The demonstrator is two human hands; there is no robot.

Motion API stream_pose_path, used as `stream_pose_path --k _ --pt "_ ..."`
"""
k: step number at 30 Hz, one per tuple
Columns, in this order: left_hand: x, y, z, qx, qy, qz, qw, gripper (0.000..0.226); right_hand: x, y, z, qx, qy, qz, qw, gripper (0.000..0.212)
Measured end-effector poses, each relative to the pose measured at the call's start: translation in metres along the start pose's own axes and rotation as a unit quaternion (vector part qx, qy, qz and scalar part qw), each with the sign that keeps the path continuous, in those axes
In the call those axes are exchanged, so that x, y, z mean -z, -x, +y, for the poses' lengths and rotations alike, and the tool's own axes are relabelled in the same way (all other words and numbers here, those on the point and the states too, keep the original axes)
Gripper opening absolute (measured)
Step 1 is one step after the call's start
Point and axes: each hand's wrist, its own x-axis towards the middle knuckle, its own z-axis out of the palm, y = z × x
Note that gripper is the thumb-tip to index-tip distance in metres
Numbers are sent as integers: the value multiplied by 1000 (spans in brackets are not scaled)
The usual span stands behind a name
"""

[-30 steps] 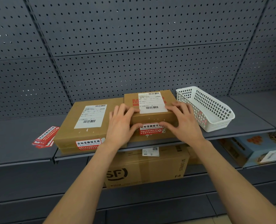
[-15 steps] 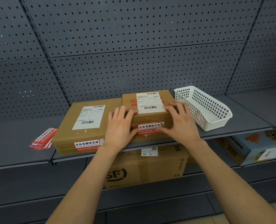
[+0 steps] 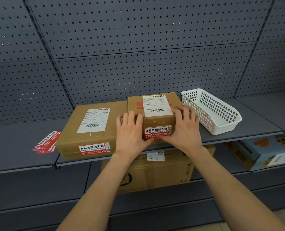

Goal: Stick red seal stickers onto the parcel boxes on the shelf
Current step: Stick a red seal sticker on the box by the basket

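Two brown parcel boxes sit side by side on the grey shelf. The larger left box carries a red seal sticker over its front edge. The smaller right box has a red seal sticker on its front face. My left hand lies with straight fingers on that box's left top edge, thumb against the sticker's left end. My right hand lies on the right top edge, thumb pressing the sticker's right end. A stack of spare red stickers rests on the shelf at the left.
A white plastic basket stands right of the small box, close to my right hand. Below the shelf are a large brown carton and a blue printed box. A grey pegboard wall backs the shelf.
Both hands have stayed on the small box, thumbs shifting slightly along the sticker. The view drifted a little; the boxes have not moved.
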Motion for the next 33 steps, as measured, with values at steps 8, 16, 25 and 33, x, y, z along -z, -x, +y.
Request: stream_pose_path --k 8,16,25,33 --pt "-4 1 6 3 -15 11 1000 92 1 -1 8 20 5 -32 999 121" --pt "1 -2 -15 -37 -9 -11 999 95 7 -4 21 56 4 -68 996 113" --pt "0 -9 -21 -7 71 -7 997 75 6 -9 31 63 -37 -63 995 93" --pt "1 -16 -26 18 167 -32 985 62 7 -17 39 50 -82 -59 994 74"
